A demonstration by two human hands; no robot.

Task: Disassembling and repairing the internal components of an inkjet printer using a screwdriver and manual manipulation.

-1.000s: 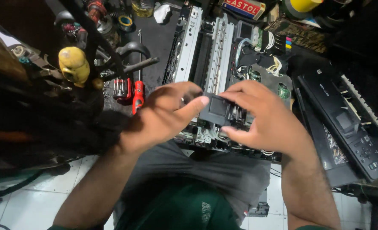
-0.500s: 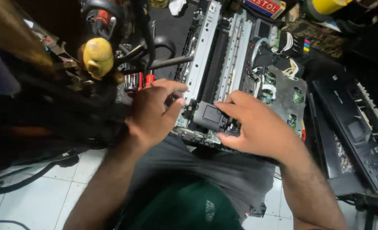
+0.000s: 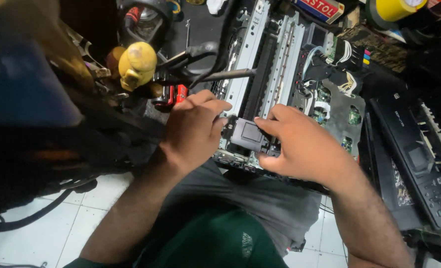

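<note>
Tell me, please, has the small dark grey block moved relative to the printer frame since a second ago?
Yes. The dark grey block was held up above the printer frame; now it sits down at the frame's near end, between the left hand and right hand.

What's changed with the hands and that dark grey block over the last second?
Both hands, left hand and right hand, brought the dark grey block down from mid-air onto the near end of the opened printer chassis. Both still keep their grip on it. Screwdrivers and the yellow object lie as before.
</note>
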